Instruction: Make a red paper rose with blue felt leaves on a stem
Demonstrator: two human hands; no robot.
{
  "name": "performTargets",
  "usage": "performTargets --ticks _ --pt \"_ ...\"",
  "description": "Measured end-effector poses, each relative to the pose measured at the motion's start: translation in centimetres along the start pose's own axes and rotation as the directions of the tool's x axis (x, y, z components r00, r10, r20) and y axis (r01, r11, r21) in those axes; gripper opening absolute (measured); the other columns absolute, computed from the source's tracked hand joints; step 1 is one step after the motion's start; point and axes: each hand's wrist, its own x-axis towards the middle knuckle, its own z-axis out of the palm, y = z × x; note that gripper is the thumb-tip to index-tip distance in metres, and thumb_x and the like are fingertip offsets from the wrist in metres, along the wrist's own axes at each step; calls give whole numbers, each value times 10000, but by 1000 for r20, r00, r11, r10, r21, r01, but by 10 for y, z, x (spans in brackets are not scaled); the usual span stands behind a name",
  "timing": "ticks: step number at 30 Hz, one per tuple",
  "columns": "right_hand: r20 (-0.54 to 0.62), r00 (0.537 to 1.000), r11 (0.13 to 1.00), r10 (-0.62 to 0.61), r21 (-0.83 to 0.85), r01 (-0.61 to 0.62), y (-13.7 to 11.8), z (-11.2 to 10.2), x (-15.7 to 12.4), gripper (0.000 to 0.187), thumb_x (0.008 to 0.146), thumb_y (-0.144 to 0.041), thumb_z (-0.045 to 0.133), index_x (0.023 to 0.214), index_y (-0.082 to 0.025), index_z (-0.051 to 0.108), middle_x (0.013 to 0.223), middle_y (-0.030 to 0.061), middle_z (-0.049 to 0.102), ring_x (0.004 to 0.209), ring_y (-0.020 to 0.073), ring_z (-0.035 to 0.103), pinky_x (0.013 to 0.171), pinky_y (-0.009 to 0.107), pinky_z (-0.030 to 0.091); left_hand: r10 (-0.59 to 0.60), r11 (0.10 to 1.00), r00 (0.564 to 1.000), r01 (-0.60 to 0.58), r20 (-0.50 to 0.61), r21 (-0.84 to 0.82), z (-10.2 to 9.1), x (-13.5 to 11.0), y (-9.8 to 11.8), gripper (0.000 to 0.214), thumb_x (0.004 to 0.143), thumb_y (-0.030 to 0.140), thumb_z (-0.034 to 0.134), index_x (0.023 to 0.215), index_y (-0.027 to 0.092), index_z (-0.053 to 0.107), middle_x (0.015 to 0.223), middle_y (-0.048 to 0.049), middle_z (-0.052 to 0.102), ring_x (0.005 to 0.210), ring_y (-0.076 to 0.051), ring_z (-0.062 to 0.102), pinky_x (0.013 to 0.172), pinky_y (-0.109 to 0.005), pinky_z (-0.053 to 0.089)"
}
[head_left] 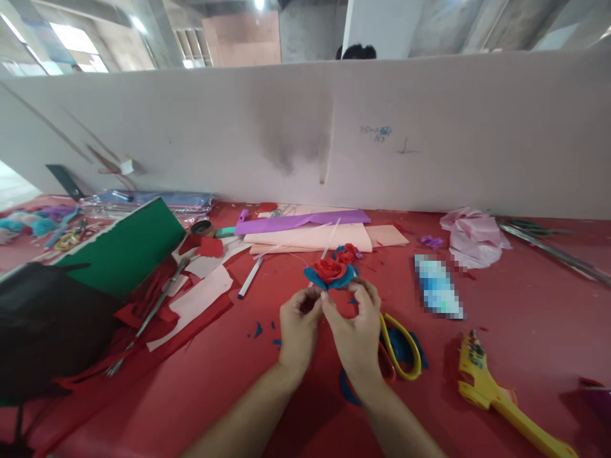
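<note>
A red paper flower (331, 270) with blue petals at its base is held upright between my two hands. My left hand (300, 326) pinches it from below on the left. My right hand (359, 323) grips its base from the right, thumb close to the left fingertips. The fingers hide the lower end of the flower. Just behind it lies a smaller red flower (348, 253) with blue bits. Scissors with yellow handles (401, 353) rest beside my right wrist, over dark blue paper (422, 351).
A yellow hot glue gun (487, 388) lies on the right. Peach paper sheets (305, 238), a purple strip (305, 221) and a pen (250, 277) lie behind my hands. A black bag (52, 324) and green board (124, 251) occupy the left. A white partition (214, 133) closes the back.
</note>
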Motion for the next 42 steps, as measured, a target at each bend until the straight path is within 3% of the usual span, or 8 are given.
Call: performTargets --ticks 12,27,33,39,42 --pt "-46 995 995 -84 -60 81 -1 -2 -2 166 742 -321 653 827 -208 564 1007 81 549 987 260 509 880 445 416 76 992 997 -77 14 96 -2 -1 -4 134 753 276 643 761 144 666 692 -7 632 655 -112 524 626 -212 433" --pt "-95 991 995 -97 -2 98 3 -4 0 72 781 -269 623 816 -207 619 1041 81 545 1000 243 520 887 439 424 124 974 991 -131 48 188 0 -5 0 147 785 287 612 764 152 667 732 -27 670 706 -143 585 696 -244 468" --pt "-69 997 998 -17 53 20 2 -7 3 114 751 -258 632 854 -214 611 1039 64 545 1010 240 522 915 437 404 117 980 989 -130 96 151 0 -6 -3 128 797 277 615 787 157 658 765 -27 659 752 -148 574 754 -261 465" --pt "54 978 950 200 232 -207 9 -8 7 330 726 -301 648 1032 -225 551 1021 52 593 954 225 539 878 416 413 82 990 986 -97 147 98 0 -4 -2 144 803 291 620 830 159 672 798 -33 657 770 -150 565 767 -267 459" --pt "87 969 916 233 316 -248 15 -8 10 368 703 -301 665 1043 -223 549 1030 57 607 948 217 552 854 386 424 70 993 984 -84 166 80 1 -4 0 154 800 295 627 853 160 679 808 -31 651 785 -152 564 779 -268 457"
